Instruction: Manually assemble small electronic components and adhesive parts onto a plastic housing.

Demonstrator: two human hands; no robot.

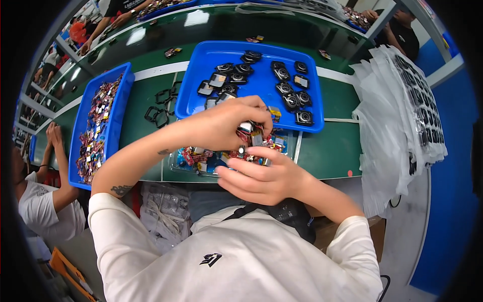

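Wired modules [190, 157], red and silver, fill a clear tray [176, 164] beside a blue tray [193, 75] of black casings [291, 102]; curled left hand [226, 123] and half-bent right hand [266, 177] hide some, whether gripping any I cannot tell

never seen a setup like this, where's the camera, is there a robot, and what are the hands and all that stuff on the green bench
There's no robot: a person works bare-handed. The single wide, bent-looking picture comes from a camera on their head, looking down, so its left is their left.

The left hand and right hand meet over a clear tray of small mixed parts. Fingers hide whatever might be held, so I can't tell.

Beyond it on the green bench sits a blue tray with black pieces. To the left are black frames, then a blue bin of more small parts. Other people work nearby.
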